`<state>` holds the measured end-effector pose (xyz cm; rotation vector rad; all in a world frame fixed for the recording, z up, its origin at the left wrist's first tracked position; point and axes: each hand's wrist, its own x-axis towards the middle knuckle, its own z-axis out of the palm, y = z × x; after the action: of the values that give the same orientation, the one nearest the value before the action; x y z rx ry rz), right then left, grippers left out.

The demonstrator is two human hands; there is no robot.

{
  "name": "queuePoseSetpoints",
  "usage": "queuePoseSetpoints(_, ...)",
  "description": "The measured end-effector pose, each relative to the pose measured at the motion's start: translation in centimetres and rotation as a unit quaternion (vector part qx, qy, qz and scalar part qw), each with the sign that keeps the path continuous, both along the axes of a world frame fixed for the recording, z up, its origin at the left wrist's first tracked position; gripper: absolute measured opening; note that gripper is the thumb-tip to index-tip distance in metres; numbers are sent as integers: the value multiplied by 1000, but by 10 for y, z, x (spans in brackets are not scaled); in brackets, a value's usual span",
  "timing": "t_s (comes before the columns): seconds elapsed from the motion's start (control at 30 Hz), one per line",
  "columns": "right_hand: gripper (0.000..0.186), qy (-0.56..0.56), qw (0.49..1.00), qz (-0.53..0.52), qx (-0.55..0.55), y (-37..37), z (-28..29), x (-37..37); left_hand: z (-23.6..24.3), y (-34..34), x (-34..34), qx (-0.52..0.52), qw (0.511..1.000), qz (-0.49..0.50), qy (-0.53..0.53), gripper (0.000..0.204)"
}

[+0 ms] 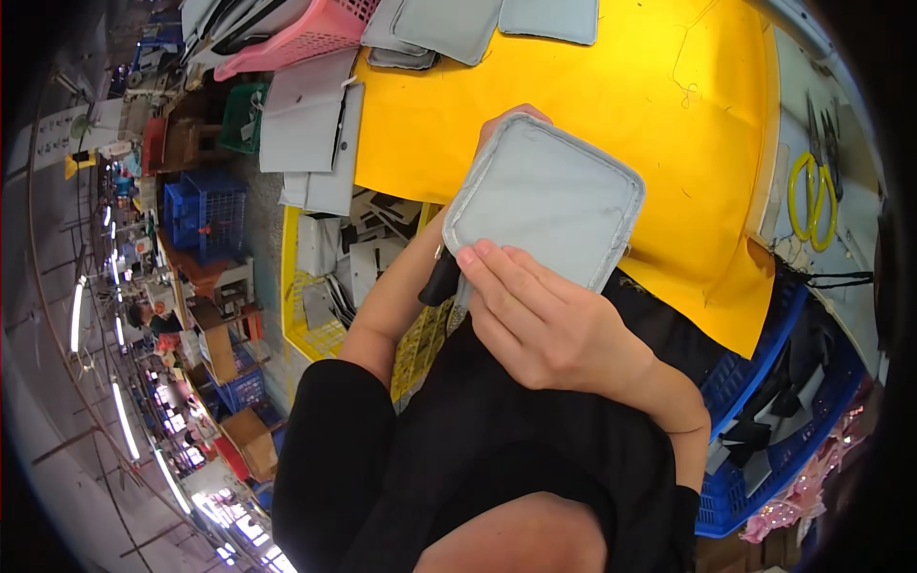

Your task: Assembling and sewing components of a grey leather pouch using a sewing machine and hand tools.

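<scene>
Over the yellow sheet I hold up a light grey fabric panel (pixel 544 202), a rounded square with a stitched, raised border along its edge. My left hand (pixel 514 118) grips it from behind. Only part of that hand shows past the top left corner, and the rest is hidden by the panel. My right hand (pixel 543 320) is closed on the lower left edge, fingertips together on the front face and thumb out of sight. A black strip or handle-like piece (pixel 440 279) sticks out below the panel's left corner; I cannot tell whether it is attached.
Similar grey panels (pixel 449 27) lie at the far edge of the yellow sheet (pixel 712 143), near a pink basket (pixel 310 38). Yellow-handled scissors (pixel 814 202) lie at right. A yellow crate (pixel 310 339) and a blue basket (pixel 716 511) hold scraps on either side of me.
</scene>
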<state>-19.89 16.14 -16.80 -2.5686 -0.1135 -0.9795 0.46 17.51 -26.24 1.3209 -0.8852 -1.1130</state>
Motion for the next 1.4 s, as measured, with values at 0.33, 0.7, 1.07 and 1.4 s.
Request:
queuePoseSetpoints(0.33, 9, -195, 964, 130, 122, -6, -17, -11, -22, -7, 4, -55, 987, 41, -149, 8)
queuePoseSetpoints(0.7, 27, -167, 835, -39, 522, -16, -54, -117, 22, 50, -13, -61, 953, 107, -275, 15)
queuePoseSetpoints(1.07, 12, -55, 839, -36, 540, -5, -51, -117, 30, 62, 7, -20, 941, 209, -266, 25)
queuePoseSetpoints(1.4, 26, -64, 849, -151, 502, 0, -47, -72, 32, 44, 10, 68, 917, 337, 203, 66)
